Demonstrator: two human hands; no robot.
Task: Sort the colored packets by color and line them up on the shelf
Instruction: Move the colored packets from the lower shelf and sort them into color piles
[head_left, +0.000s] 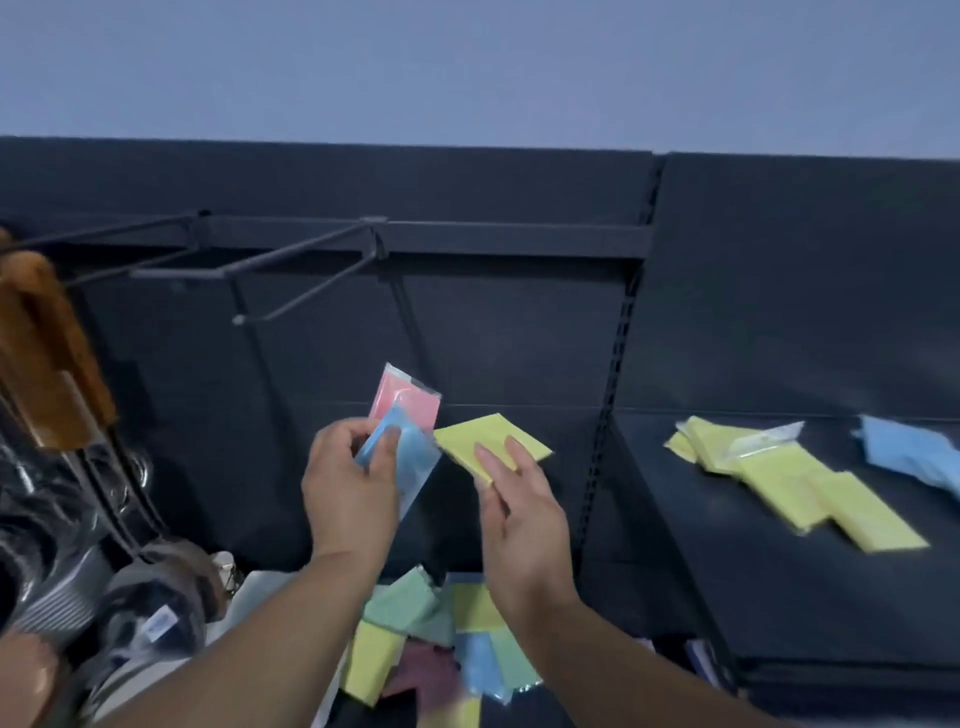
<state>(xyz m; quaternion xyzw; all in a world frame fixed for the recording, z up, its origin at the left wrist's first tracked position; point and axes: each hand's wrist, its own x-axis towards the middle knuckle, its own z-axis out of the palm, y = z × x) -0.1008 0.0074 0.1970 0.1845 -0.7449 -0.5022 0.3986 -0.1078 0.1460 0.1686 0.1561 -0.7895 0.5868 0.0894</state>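
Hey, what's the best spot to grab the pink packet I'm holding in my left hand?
Pinch the top end of the pink packet, coming from above: it sticks up clear of the blue packet in front, while the left hand grips both lower down. The right hand holds the yellow packet.

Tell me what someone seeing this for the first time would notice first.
The bright packets in mid-air at centre: the left hand grips a pink packet and a blue packet together, while the right hand pinches a yellow packet beside them. On the dark shelf to the right lies a row of yellow packets, with a blue heap at the far edge. Below the hands sits a jumbled pile of mixed colours.
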